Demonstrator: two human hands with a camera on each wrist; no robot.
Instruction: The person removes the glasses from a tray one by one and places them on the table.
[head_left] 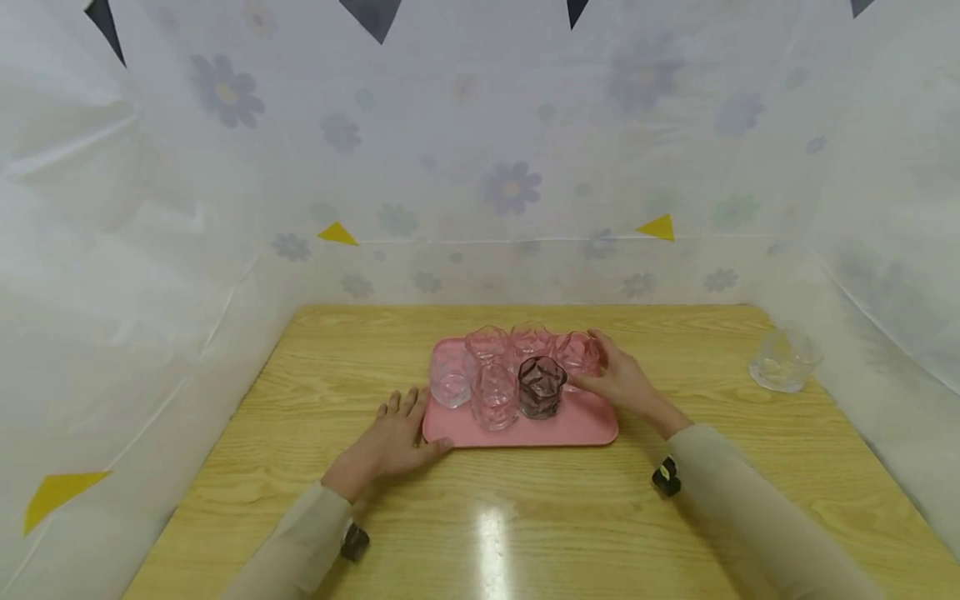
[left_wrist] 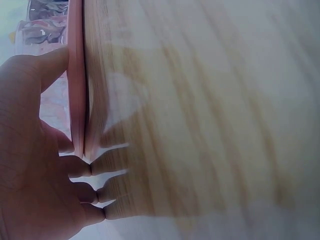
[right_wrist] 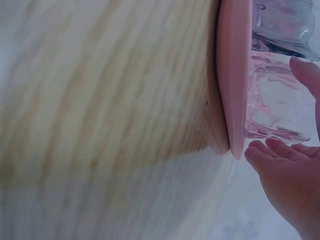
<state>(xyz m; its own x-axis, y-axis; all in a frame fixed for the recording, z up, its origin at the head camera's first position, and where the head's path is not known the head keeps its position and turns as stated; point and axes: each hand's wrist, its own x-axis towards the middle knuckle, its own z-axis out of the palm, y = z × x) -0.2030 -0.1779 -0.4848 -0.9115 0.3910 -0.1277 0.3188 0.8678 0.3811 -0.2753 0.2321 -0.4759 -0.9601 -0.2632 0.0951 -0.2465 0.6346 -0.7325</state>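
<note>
Touching pink tray (head_left: 572,426), left fingers (left_wrist: 52,62), right fingers (right_wrist: 281,159) around clear glass (right_wrist: 277,102)

One table (head_left: 592,533) carries one pink tray (head_left: 570,427) and seven glass tumblers. Six are on the tray, five clear tumblers (head_left: 495,398) and one dark tumbler (head_left: 542,388), set three along its far edge and three nearer; a single clear tumbler (head_left: 784,363) stands by the table's right edge, toward the far right corner. Three yellow triangles (head_left: 658,227) show, two beyond the far edge, one beyond the left.
</note>
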